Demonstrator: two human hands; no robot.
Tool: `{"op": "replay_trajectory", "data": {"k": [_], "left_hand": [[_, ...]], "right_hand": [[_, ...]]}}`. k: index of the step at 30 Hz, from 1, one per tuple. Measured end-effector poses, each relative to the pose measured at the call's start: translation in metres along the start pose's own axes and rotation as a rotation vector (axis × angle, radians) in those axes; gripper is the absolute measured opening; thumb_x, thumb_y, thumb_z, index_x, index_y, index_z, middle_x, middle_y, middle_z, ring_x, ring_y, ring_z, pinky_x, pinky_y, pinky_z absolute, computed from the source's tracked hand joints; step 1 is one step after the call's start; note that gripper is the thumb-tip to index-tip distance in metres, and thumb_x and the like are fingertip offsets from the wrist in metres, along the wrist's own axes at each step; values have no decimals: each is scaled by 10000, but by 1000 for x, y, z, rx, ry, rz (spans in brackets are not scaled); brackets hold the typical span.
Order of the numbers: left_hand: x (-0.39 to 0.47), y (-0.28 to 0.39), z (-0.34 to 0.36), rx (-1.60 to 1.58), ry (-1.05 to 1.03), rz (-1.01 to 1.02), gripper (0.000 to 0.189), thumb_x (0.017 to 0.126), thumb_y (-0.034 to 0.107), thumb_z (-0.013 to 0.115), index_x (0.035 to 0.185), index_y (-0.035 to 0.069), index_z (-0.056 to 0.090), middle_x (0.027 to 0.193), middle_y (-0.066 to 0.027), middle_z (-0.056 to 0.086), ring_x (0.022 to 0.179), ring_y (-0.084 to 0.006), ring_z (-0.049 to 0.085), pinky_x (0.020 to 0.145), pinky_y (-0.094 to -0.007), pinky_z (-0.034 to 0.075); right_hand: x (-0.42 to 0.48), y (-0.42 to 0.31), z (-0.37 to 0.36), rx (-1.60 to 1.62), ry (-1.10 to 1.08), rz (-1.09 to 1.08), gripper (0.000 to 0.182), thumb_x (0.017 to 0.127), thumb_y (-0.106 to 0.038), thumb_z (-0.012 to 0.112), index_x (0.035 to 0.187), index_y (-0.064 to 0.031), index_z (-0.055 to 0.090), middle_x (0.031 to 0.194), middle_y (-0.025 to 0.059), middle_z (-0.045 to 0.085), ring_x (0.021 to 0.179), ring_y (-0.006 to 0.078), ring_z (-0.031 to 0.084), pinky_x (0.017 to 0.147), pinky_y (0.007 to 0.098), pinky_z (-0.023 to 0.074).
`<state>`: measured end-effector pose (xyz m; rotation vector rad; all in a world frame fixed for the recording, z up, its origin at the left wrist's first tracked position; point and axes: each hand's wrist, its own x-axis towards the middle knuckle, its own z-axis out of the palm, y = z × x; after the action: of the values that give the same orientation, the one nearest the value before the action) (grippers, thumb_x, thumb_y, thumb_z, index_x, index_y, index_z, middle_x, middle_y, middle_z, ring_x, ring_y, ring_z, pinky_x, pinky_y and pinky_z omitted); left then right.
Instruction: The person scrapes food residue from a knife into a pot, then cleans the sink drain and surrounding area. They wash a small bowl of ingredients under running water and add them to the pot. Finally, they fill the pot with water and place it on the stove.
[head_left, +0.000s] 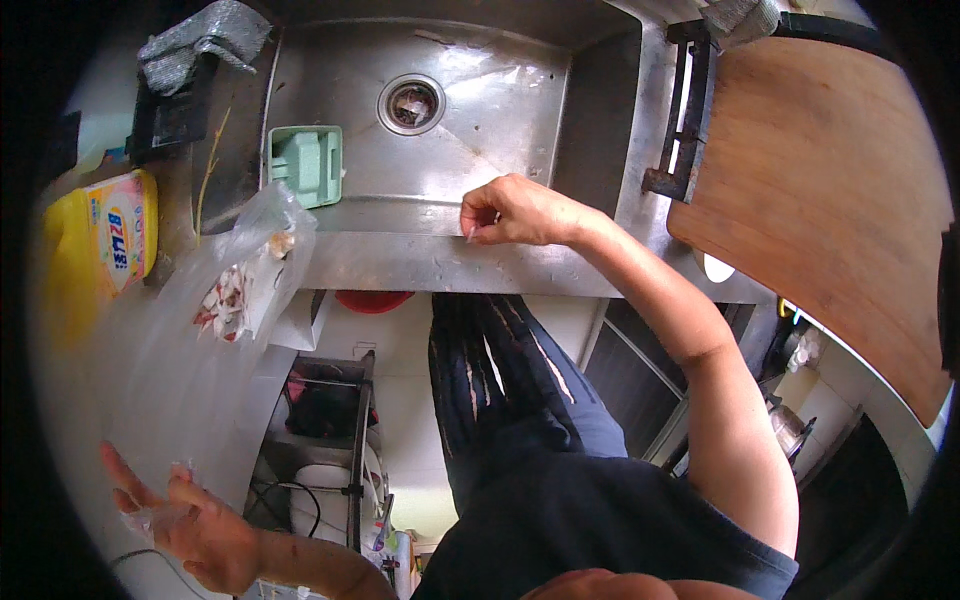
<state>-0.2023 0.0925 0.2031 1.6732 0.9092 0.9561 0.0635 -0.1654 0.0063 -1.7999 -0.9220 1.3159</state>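
Note:
At the lower left, my left hand (206, 529) holds the open end of a clear plastic bag (172, 382), its fingers spread with film around them. The bag stretches away from me along the counter. White and reddish food scraps (225, 300) lie in its far part. My right hand (514, 214) is over the front rim of a stainless steel sink (495, 120), with thumb and forefinger pinched on a small pale scrap (471, 235). What the scrap is cannot be made out. Debris sits in the sink's drain strainer (411, 103).
A light green plastic container (307, 165) stands at the sink's left side. Beyond the bag are a yellow detergent bottle (112, 232) and a thin dry stalk (206, 176). At right a large wooden board (810, 150) overhangs the counter beside a black rack (690, 120). A red basin (373, 300) shows below the counter.

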Motion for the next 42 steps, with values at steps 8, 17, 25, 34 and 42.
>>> {"op": "replay_trajectory", "data": {"k": [8,17,25,34,42], "left_hand": [[4,-2,-15,183,-282,56,724,705,515,590,1319,171,420,1479,-200,146,1361,-321,181,1026,-613,149],[-7,-16,-19,138,-121,79,812,734,509,530,1372,54,316,1488,-210,102,1111,-163,447,1051,-462,96],[-9,-24,-44,-28,-23,-18,889,707,426,585,1372,-35,216,1471,-224,101,1208,-286,379,1096,-480,-94],[0,-50,-97,-240,-207,-91,773,735,363,602,1314,-60,312,1347,-221,322,924,-260,468,1066,-435,132],[-3,-16,-13,169,-249,64,752,707,462,590,1296,27,418,1476,-208,158,761,-152,496,1045,-530,71]], "right_hand": [[87,-176,109,38,376,-810,48,704,-77,609,738,-58,581,740,66,585,721,263,591,613,346,488],[60,-11,4,-238,520,-182,282,759,-63,589,1040,-54,609,1003,134,630,930,298,611,787,392,489],[36,193,-39,-815,7,608,238,743,-104,540,923,-18,670,989,195,638,948,334,613,797,402,495],[37,216,-11,-625,-321,351,229,707,-102,522,858,-37,681,907,138,663,850,295,627,716,378,486],[33,190,-6,-89,-371,438,227,760,-160,528,868,-39,687,848,80,677,763,183,632,641,322,503]]}}
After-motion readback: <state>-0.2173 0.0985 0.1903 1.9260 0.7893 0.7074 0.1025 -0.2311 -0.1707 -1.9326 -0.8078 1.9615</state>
